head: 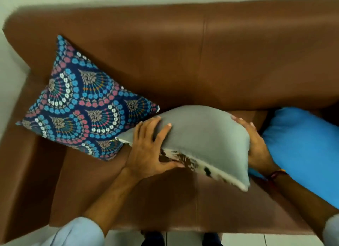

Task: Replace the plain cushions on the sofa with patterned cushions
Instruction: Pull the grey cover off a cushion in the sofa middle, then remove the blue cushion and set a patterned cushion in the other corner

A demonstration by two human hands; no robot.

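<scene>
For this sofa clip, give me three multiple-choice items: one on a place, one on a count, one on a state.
1. Where does the blue floral patterned cushion lie?
A. in the brown leather sofa's left corner
B. on the floor
C. at the right end

2. How many cushions show?
A. one
B. three
C. five

3. What holds the grey-backed cushion?
A. nothing
B. one hand
C. both hands

Answers:
1 A, it leans where armrest meets backrest.
2 B, the floral one, the grey-backed one and a plain blue cushion.
3 C, the left hand and right hand grip its ends.
</scene>
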